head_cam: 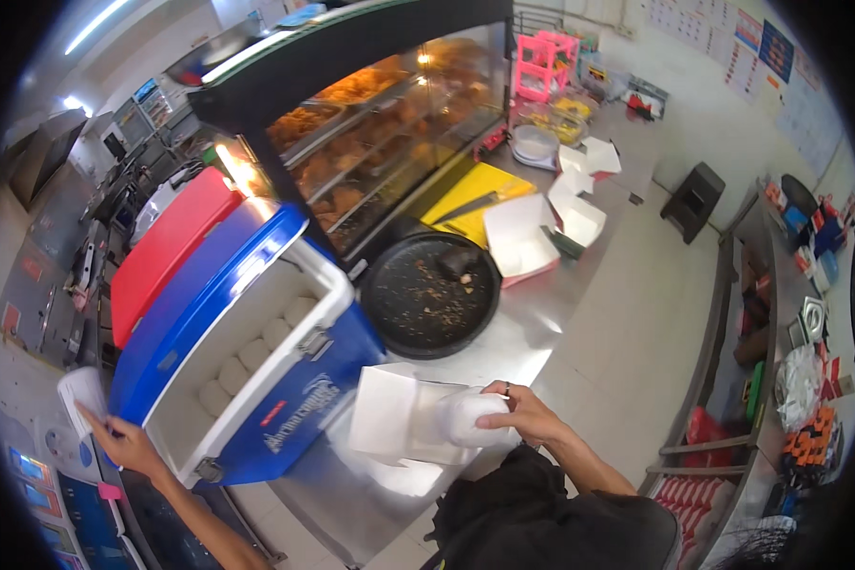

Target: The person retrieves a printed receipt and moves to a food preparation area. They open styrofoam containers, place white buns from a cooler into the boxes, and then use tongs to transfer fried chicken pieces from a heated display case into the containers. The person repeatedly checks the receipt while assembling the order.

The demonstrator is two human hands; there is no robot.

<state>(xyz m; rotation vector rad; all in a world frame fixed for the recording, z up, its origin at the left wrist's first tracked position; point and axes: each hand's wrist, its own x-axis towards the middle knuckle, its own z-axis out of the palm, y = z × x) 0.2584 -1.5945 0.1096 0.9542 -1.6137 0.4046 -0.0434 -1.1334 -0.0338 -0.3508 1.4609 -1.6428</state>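
My right hand (530, 417) grips a round white wrapped bundle (473, 420), thumb in front and fingers behind. The bundle sits at the right side of an open white cardboard box (381, 413) on the steel counter. My left hand (128, 447) is at the far left, beside the blue cooler box (345, 370). Its fingers touch a blurred white object (81, 399); whether they grip it is unclear. The cooler's lid (213, 306) stands raised. Several similar white bundles (252, 354) lie in a row inside it.
Behind the box, a round black tray (427, 306) holds crumbs and a dark object. A knife (466, 206) lies on a yellow board (498, 185). More open boxes (520, 231) line the counter (520, 349). A glass display warmer (391, 128) holds fried food. A shelf unit (769, 285) stands right.
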